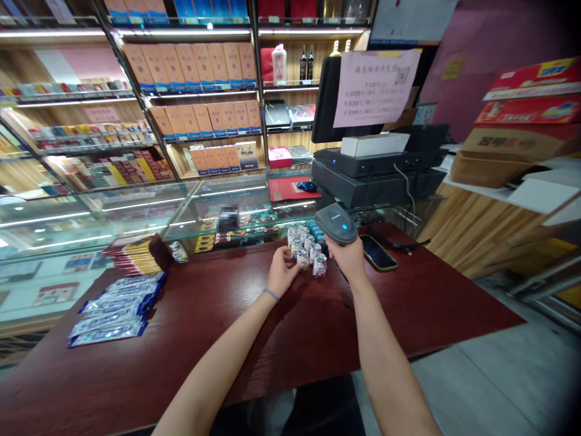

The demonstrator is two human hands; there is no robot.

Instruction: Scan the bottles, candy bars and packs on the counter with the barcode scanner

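My right hand (348, 257) is wrapped round the handle of a grey barcode scanner (336, 223), whose small blue light glows on top. The scanner is held above the right side of a cluster of small clear jars with silvery lids (319, 265) on the dark red table. At the left front of that cluster, my left hand (282, 267) has its thumb and fingers closed about one small jar (302, 258). Behind the jars, partly covered by the scanner, stand several blue-green small containers (316, 230).
A phone (380, 252) lies right of the scanner. Left on the table (200, 339) are blue-and-white packets (115, 312), a stack of red-and-gold packs (138, 255) and a lone jar (178, 252). Behind are a glass counter, a red mat with a mouse (307, 186), and a monitor (327, 100).
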